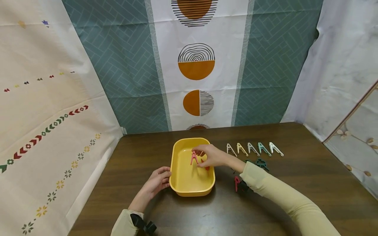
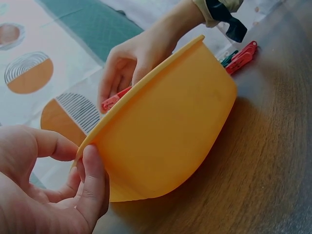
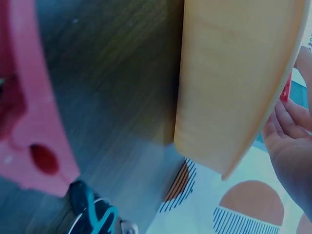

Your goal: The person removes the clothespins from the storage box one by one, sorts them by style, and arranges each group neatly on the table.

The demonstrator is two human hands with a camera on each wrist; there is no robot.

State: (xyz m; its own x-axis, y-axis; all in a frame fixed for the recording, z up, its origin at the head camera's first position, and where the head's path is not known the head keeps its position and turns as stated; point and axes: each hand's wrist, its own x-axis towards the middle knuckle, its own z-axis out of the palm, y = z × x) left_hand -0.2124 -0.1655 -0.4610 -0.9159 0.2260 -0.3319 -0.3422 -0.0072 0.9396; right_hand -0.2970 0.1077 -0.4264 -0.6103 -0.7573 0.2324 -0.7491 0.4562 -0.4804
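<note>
A yellow plastic tub stands on the table in the head view. My left hand grips its left rim; the left wrist view shows the thumb and fingers at that edge. Over the tub, my right hand pinches a pinkish-red clothespin at its fingertips. Another red piece shows inside the tub below this hand, partly covered. In the right wrist view, the tub wall hides part of the right hand.
Right of the tub, several clothespins lie in a row, from beige to white. Closer lie a dark green clip and a red clothespin, partly behind the right sleeve. Patterned cloths hang around the brown table.
</note>
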